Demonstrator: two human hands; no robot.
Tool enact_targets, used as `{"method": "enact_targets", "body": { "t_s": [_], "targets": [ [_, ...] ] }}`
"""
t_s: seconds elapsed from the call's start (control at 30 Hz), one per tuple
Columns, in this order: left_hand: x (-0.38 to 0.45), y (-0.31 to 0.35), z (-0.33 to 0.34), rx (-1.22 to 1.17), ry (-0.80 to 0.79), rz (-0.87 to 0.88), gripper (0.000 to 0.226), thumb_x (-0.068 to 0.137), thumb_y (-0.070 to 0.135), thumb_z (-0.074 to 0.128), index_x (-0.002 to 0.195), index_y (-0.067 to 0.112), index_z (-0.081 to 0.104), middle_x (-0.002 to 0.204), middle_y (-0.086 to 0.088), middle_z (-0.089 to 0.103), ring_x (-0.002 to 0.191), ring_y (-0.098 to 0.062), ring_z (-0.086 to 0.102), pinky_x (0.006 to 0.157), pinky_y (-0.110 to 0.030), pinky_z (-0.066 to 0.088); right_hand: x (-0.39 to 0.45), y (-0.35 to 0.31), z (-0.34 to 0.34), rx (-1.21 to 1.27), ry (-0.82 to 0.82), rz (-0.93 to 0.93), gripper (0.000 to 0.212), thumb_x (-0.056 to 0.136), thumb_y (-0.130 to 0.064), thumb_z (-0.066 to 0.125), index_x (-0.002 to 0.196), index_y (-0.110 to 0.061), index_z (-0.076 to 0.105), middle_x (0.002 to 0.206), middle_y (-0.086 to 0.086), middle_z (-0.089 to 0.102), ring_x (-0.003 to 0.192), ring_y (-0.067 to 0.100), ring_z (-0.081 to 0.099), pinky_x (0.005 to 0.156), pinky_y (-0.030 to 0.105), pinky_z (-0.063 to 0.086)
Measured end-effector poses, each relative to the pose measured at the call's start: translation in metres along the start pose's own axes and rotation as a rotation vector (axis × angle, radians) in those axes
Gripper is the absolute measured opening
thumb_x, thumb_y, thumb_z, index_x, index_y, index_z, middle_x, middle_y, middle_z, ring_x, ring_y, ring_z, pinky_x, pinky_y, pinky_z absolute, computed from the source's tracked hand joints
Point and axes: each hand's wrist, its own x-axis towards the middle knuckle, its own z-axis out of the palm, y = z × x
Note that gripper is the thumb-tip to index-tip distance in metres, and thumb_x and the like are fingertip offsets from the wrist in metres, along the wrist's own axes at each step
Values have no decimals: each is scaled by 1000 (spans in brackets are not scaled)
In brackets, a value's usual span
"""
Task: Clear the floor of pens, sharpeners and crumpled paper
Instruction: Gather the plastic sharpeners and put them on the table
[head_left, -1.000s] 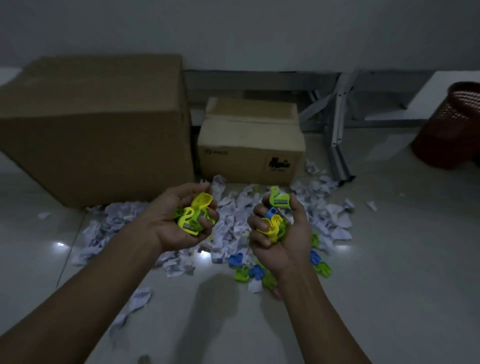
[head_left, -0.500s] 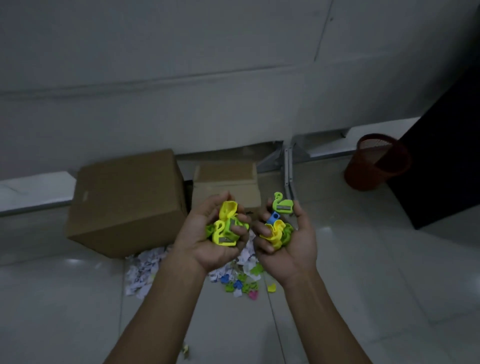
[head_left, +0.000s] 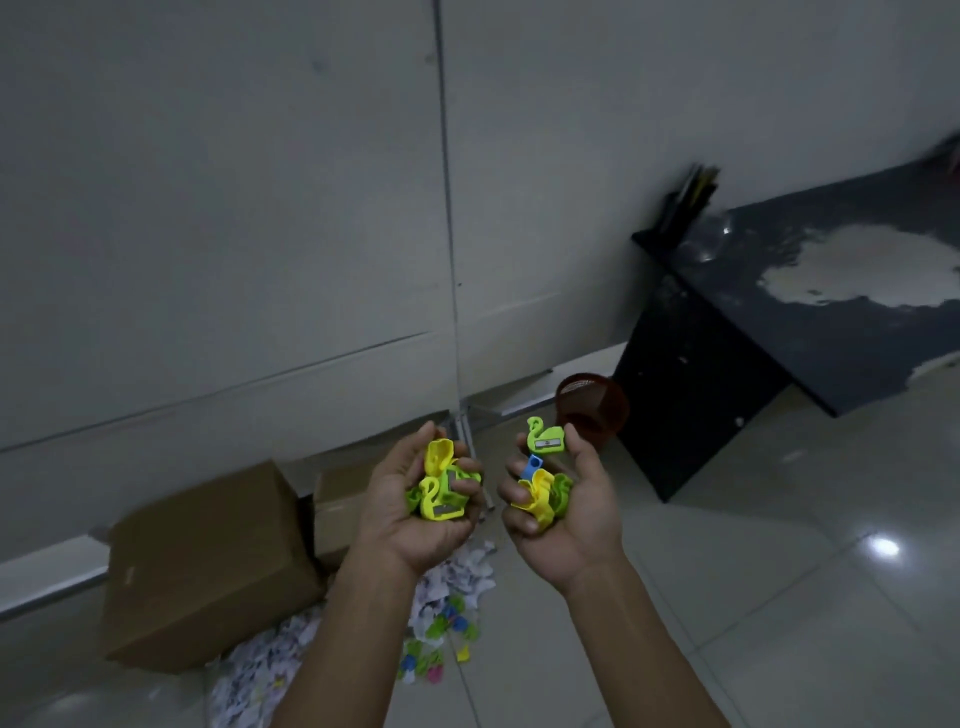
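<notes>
Both hands are raised palm-up, side by side with a narrow gap between them, each cupped around a clutch of small plastic sharpeners. The left hand (head_left: 418, 512) curls its fingers loosely over yellow and green sharpeners (head_left: 440, 488), and the right hand (head_left: 563, 512) cradles yellow, green and blue ones (head_left: 540, 491), with one green swan-shaped sharpener (head_left: 544, 440) pinched between thumb and fingertip at the top of the pile. Below and behind the wrists, crumpled paper (head_left: 457, 574) and more loose coloured sharpeners (head_left: 436, 644) lie scattered on the tiled floor (head_left: 753, 545). To the left of the left hand stands a large cardboard box (head_left: 202, 566), with a smaller box (head_left: 340, 512) just beside it, both close to the wall. Beyond the right hand's fingertips sits a red mesh bin (head_left: 592, 410), just beside the edge of a dark desk (head_left: 779, 332) that fills the right side; open floor lies to the right of and below the right forearm.
</notes>
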Motion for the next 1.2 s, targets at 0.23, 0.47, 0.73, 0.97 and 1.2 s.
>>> {"method": "enact_targets", "body": {
  "t_s": [0.23, 0.47, 0.73, 0.97, 1.2],
  "targets": [
    [38, -47, 79, 53, -31, -84, 10, 74, 19, 62, 69, 11, 59, 66, -3, 54, 52, -16, 52, 42, -18, 43, -22, -95, -7, 31, -12, -110, 41, 91, -47, 45, 87, -9, 59, 68, 2, 44, 44, 13, 42, 34, 16, 23],
    [121, -69, 147, 103, -48, -205, 13, 72, 18, 64, 64, 9, 60, 67, -4, 53, 51, -18, 53, 41, -20, 44, 4, -192, -27, 104, 26, -217, 39, 89, -47, 49, 90, -9, 59, 67, 3, 49, 44, 13, 45, 33, 16, 25],
    [243, -69, 246, 131, -25, -246, 17, 71, 19, 65, 59, 9, 59, 71, -3, 51, 52, -16, 50, 41, -17, 43, 79, -315, -39, 85, 100, -248, 40, 90, -47, 49, 91, -9, 61, 67, 2, 49, 45, 12, 44, 34, 18, 22],
    [336, -76, 324, 142, -45, -286, 12, 72, 18, 67, 65, 10, 60, 70, -3, 55, 59, -14, 50, 41, -18, 44, 143, -420, -47, 81, 151, -278, 38, 89, -47, 51, 91, -10, 62, 68, 1, 49, 47, 12, 45, 34, 18, 23],
    [427, -81, 375, 120, 46, -269, 25, 81, 19, 65, 63, 4, 60, 68, -6, 55, 62, -14, 48, 42, -16, 43, 231, -519, -70, -47, 254, -303, 32, 85, -48, 63, 95, -18, 59, 64, -1, 50, 44, 9, 45, 31, 17, 26]
  ]
}}
